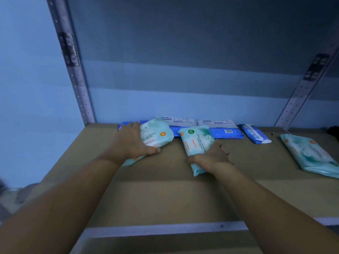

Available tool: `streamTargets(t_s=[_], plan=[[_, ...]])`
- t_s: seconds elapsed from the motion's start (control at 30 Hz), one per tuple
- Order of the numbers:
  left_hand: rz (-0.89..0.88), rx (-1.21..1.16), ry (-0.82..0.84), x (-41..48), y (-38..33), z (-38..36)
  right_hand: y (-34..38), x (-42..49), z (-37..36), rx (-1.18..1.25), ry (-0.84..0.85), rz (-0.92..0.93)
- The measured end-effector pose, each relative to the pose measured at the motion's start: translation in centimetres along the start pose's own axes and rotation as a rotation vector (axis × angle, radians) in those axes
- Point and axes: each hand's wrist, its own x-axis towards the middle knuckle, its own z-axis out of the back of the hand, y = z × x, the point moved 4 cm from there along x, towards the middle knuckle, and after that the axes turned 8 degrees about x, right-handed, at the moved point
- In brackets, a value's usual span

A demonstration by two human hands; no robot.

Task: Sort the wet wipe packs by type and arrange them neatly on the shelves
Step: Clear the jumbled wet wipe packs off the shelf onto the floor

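Observation:
On the brown shelf board (165, 195), my left hand (134, 142) grips a teal wet wipe pack (157, 133), tilted up at the back left. My right hand (212, 156) holds a second teal pack (197, 143) by its near end, just right of the first. Behind both lies a row of blue packs (225, 132) along the back wall, with white-labelled packs (216, 122) on top. A smaller blue pack (255, 136) lies to their right. A third teal pack (310, 154) lies flat at the far right.
Perforated metal uprights stand at the back left (80, 94) and back right (300, 92) of the shelf. A blue wall (183, 99) closes the back. The shelf's metal front edge (165, 228) runs below my forearms. Small dark specks (227, 153) lie on the board.

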Motion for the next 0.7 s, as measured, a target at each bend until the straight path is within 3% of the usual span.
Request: streamTargets(t_s=[0.27,0.47,0.6,0.7], plan=[[-0.012,-0.006,0.021,-6.3,-4.4,2.9,-3.4,-8.7,4.3,-0.125,-0.078,0.031],[-0.072,-0.126,0.048,-15.0,-8.8,4.6,-6.2,-16.9,9.9,0.021,-0.092,0.085],[-0.137,-0.376,0.126,-22.7,-11.5,3.9,-11.2,-22.4,13.5,0.267,0.036,0.031],[-0.246,-0.382,0.247,-27.2,-13.9,2.7,-15.4,-26.0,14.7,0.403,0.145,-0.016]])
